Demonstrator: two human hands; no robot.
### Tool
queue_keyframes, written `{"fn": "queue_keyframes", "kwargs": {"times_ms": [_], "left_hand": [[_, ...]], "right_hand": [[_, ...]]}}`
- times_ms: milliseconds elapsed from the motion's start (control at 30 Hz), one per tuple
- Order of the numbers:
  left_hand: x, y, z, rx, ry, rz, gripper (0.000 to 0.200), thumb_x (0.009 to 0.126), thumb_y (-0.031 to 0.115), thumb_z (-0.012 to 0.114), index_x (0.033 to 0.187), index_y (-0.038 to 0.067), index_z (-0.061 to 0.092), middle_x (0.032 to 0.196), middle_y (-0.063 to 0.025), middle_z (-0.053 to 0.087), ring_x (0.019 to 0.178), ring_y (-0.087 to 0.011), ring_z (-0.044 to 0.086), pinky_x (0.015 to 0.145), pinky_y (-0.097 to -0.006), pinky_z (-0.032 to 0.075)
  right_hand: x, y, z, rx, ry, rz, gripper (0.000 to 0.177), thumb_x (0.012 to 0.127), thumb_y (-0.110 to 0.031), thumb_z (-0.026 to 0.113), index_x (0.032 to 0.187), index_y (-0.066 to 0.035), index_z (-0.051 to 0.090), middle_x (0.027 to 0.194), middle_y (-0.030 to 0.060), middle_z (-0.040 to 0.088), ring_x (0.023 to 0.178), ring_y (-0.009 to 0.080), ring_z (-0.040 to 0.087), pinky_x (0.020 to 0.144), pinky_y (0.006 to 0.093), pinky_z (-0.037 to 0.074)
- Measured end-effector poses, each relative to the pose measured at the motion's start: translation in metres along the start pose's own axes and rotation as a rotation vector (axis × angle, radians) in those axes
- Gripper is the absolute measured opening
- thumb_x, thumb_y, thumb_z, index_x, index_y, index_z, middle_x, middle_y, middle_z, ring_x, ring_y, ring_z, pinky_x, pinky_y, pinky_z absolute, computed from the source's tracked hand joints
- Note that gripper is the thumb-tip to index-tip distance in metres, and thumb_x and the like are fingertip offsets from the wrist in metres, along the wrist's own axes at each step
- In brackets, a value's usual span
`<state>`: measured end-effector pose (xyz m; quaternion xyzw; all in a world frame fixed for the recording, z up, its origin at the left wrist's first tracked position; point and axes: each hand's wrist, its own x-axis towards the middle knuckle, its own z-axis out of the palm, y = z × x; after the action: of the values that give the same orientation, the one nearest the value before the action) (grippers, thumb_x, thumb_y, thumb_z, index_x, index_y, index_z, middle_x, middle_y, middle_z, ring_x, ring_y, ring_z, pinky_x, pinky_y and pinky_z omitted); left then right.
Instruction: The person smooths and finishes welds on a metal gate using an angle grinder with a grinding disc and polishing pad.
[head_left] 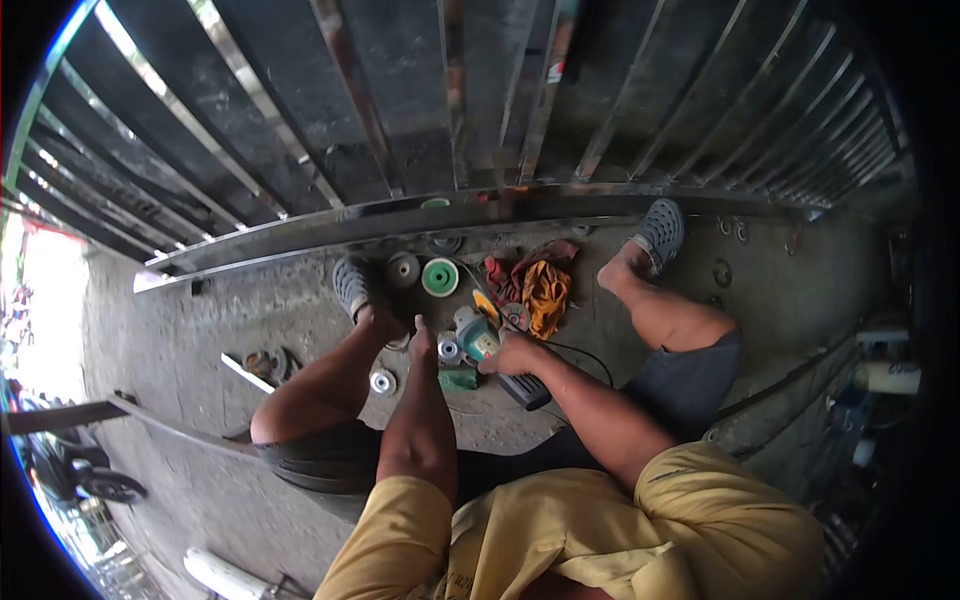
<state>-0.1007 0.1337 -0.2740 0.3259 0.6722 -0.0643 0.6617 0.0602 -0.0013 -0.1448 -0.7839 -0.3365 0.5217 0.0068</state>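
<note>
My right hand [513, 353] is wrapped round a teal angle grinder [474, 334] with a black rear end, held low over the floor between my legs. A yellow guard or disc shows at its head. My left hand [424, 343] hangs just left of the grinder, not touching it, with a finger stretched out and nothing visible in it. Near it lie a green-centred grinding disc [440, 278], a grey disc [403, 270], a silver round wheel [383, 381] and another silver wheel [449, 348]. A green box [458, 380] lies below the grinder.
A shiny metal barred gate or railing [390, 215] spans the far side. Orange cloth [546, 298] and dark red cloth [505, 283] lie right of the discs. A black cord [590, 358] curves across the floor. Metal parts [262, 365] lie left; a motorcycle [85, 470] stands farther left.
</note>
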Motion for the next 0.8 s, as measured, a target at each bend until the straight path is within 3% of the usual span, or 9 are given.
{"fn": "queue_keyframes", "kwargs": {"times_ms": [100, 167, 233, 300, 367, 433, 500, 567, 800], "left_hand": [[-0.086, 0.058, 0.019, -0.109, -0.360, -0.013, 0.093, 0.089, 0.078, 0.042, 0.136, -0.001, 0.054, 0.124, -0.0210, 0.064, 0.111, -0.0304, 0.064, 0.100, -0.0433, 0.047], [-0.126, 0.079, 0.038, -0.190, -0.645, 0.164, 0.089, 0.088, 0.077, 0.047, 0.134, 0.001, 0.053, 0.121, -0.0181, 0.066, 0.103, -0.0299, 0.066, 0.092, -0.0408, 0.052], [-0.107, 0.082, 0.059, -0.392, -0.640, 0.319, 0.075, 0.092, 0.067, 0.052, 0.131, 0.003, 0.055, 0.117, -0.0131, 0.066, 0.098, -0.0255, 0.067, 0.089, -0.0384, 0.054], [-0.103, 0.092, 0.071, -0.576, -0.644, 0.440, 0.067, 0.095, 0.061, 0.054, 0.131, 0.005, 0.055, 0.114, -0.0100, 0.067, 0.098, -0.0243, 0.066, 0.090, -0.0383, 0.053], [-0.111, 0.102, 0.074, -0.535, -0.640, 0.664, 0.059, 0.097, 0.055, 0.054, 0.131, 0.006, 0.055, 0.112, -0.0074, 0.066, 0.101, -0.0226, 0.065, 0.093, -0.0377, 0.052], [-0.111, 0.115, 0.079, -0.557, -0.594, 0.740, 0.061, 0.097, 0.057, 0.054, 0.131, 0.006, 0.055, 0.112, -0.0083, 0.066, 0.099, -0.0225, 0.065, 0.092, -0.0372, 0.052], [-0.099, 0.130, 0.077, -0.582, -0.719, 0.722, 0.065, 0.096, 0.060, 0.053, 0.131, 0.006, 0.055, 0.111, -0.0084, 0.066, 0.096, -0.0220, 0.065, 0.088, -0.0361, 0.054], [-0.092, 0.146, 0.081, -0.494, -0.702, 0.686, 0.068, 0.094, 0.065, 0.051, 0.129, 0.006, 0.056, 0.106, -0.0085, 0.066, 0.092, -0.0215, 0.065, 0.082, -0.0348, 0.055], [-0.062, 0.184, 0.092, -0.412, -0.647, 0.686, 0.069, 0.094, 0.065, 0.050, 0.125, 0.005, 0.057, 0.104, -0.0091, 0.066, 0.089, -0.0201, 0.065, 0.079, -0.0333, 0.055]], "right_hand": [[-0.009, -0.013, -0.034, 0.166, 0.214, -0.131, 0.105, 0.065, -0.045, 0.077, 0.143, 0.012, 0.034, 0.123, 0.0290, 0.062, 0.109, 0.0377, 0.064, 0.095, 0.0394, 0.051], [-0.029, -0.029, -0.050, 0.165, 0.399, -0.189, 0.103, 0.066, -0.043, 0.077, 0.143, 0.010, 0.034, 0.122, 0.0294, 0.062, 0.111, 0.0378, 0.064, 0.094, 0.0409, 0.052], [-0.033, -0.038, -0.056, 0.158, 0.535, -0.158, 0.083, 0.068, -0.038, 0.076, 0.136, 0.000, 0.046, 0.110, 0.0254, 0.068, 0.102, 0.0384, 0.068, 0.086, 0.0470, 0.054], [-0.032, -0.042, -0.059, 0.173, 0.548, -0.217, 0.085, 0.069, -0.034, 0.075, 0.139, 0.000, 0.042, 0.105, 0.0231, 0.069, 0.096, 0.0387, 0.069, 0.084, 0.0473, 0.055], [-0.024, -0.039, -0.066, 0.240, 0.571, -0.271, 0.087, 0.069, -0.035, 0.076, 0.141, 0.000, 0.040, 0.111, 0.0247, 0.066, 0.102, 0.0389, 0.066, 0.089, 0.0462, 0.052], [-0.014, -0.028, -0.068, 0.373, 0.607, -0.382, 0.086, 0.069, -0.037, 0.076, 0.138, 0.001, 0.041, 0.115, 0.0265, 0.064, 0.108, 0.0397, 0.064, 0.091, 0.0447, 0.051], [-0.006, -0.020, -0.069, 0.542, 0.554, -0.398, 0.092, 0.069, -0.039, 0.078, 0.142, -0.001, 0.037, 0.117, 0.0249, 0.064, 0.109, 0.0389, 0.064, 0.093, 0.0440, 0.050], [0.001, -0.020, -0.072, 0.586, 0.458, -0.281, 0.093, 0.070, -0.039, 0.079, 0.144, -0.003, 0.035, 0.117, 0.0244, 0.064, 0.108, 0.0388, 0.064, 0.094, 0.0439, 0.050], [0.012, -0.021, -0.093, 0.651, 0.390, -0.297, 0.093, 0.074, -0.039, 0.074, 0.149, -0.004, 0.030, 0.120, 0.0280, 0.064, 0.109, 0.0409, 0.064, 0.093, 0.0442, 0.051]]}}
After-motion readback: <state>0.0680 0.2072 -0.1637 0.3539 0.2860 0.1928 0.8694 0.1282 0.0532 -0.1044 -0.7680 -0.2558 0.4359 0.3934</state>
